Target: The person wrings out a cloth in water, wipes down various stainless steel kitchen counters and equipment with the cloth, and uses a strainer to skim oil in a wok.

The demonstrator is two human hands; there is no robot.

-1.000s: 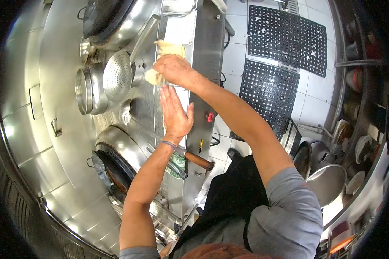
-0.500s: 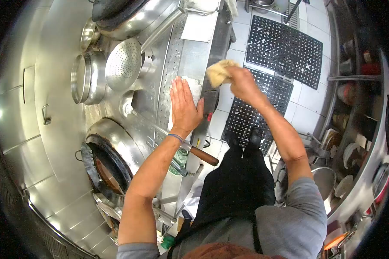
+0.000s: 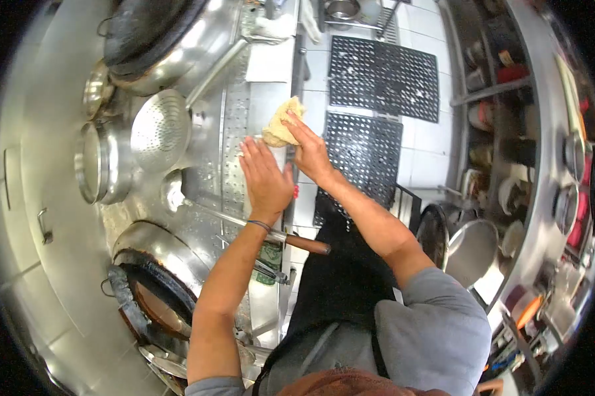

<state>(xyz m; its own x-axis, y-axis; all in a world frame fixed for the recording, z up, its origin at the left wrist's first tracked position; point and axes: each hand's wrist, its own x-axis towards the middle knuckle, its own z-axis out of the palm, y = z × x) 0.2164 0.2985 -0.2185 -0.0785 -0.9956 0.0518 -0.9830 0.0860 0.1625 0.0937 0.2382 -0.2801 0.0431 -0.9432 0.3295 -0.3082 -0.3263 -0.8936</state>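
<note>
My left hand (image 3: 268, 185) lies flat with its fingers stretched out over the front strip of the steel counter (image 3: 235, 112). What is under its palm is mostly hidden. Close beside its fingertips, my right hand (image 3: 313, 157) is closed on a crumpled yellow cloth (image 3: 283, 124), which is over the counter's front edge. Below my left wrist, a ladle (image 3: 205, 210) with a wooden handle (image 3: 309, 244) lies across the counter, its handle jutting past the edge.
A perforated strainer (image 3: 160, 130) and steel pots (image 3: 116, 162) stand on the counter's far side. Blackened woks (image 3: 129, 280) sit at its upper and lower ends. Black rubber mats (image 3: 383, 76) cover part of the tiled floor. Shelves with pots (image 3: 472, 247) line the right.
My right hand has brought the yellow cloth from above the floor mats to the counter edge beside my left hand. My left hand stays flat on the counter. The camera view has shifted.
</note>
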